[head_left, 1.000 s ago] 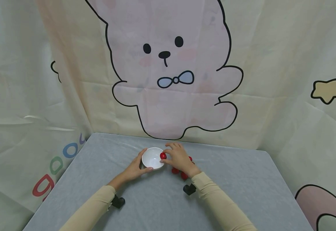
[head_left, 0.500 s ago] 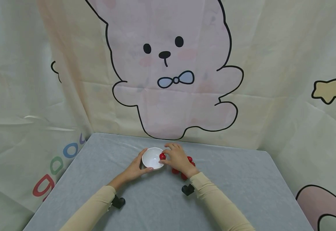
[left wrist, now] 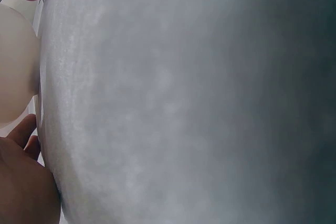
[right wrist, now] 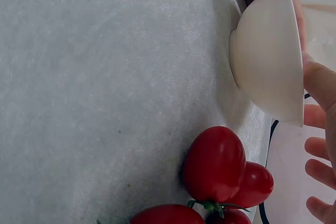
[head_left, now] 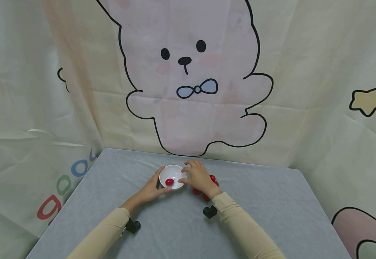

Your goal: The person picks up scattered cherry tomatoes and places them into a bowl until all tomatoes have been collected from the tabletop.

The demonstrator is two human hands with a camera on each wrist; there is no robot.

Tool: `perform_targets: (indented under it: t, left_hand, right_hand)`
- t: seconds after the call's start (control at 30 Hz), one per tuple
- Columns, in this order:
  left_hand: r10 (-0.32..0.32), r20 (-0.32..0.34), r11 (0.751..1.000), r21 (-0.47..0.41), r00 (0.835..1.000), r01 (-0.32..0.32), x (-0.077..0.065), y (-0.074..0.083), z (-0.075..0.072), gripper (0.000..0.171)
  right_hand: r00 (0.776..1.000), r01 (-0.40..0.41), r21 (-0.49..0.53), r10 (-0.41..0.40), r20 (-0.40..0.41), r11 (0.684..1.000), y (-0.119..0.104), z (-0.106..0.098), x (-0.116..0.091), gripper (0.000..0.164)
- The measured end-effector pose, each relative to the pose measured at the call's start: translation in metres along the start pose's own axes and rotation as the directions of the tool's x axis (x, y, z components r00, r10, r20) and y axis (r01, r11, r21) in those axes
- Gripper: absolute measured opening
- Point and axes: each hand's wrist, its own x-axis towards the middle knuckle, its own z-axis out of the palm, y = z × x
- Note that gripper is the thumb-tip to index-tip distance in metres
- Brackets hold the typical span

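A small white bowl [head_left: 176,171] stands on the table, and one red cherry tomato [head_left: 169,182] with a green stem lies inside it. My left hand [head_left: 150,189] holds the bowl from the left, thumb at the near rim and fingers round the far side. At the right rim, my right hand [head_left: 199,177] hovers with thumb and fingers spread and nothing between them. Several more cherry tomatoes [right wrist: 215,163] lie on the cloth beside the bowl, partly hidden under my right hand and wrist in the head view.
Grey cloth covers the table [head_left: 172,230]. A printed curtain [head_left: 188,126] with a cartoon bear hangs right behind the far edge, and more curtain flanks both sides. Black camera mounts [head_left: 210,212] stick out from both wrists.
The cherry tomato my right hand pinched over the bowl's right rim has been let go and now lies in the bowl. The left hand and the bowl have stayed in place.
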Motion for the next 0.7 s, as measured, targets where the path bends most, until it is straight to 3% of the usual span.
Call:
perform_targets:
  t: [0.37, 0.7]
  left_hand:
    - [-0.022, 0.004, 1.000, 0.006, 1.000, 0.022, -0.001, 0.002, 0.000, 0.102]
    - [-0.003, -0.011, 1.000, 0.010, 1.000, 0.003, -0.001, 0.002, -0.001, 0.101]
  right_hand:
    - [1.000, -0.002, 0.008, 0.002, 0.009, 1.000, -0.002, -0.005, -0.002, 0.046]
    - [1.000, 0.016, -0.004, -0.016, 0.004, 1.000, 0.004, -0.010, -0.001, 0.044]
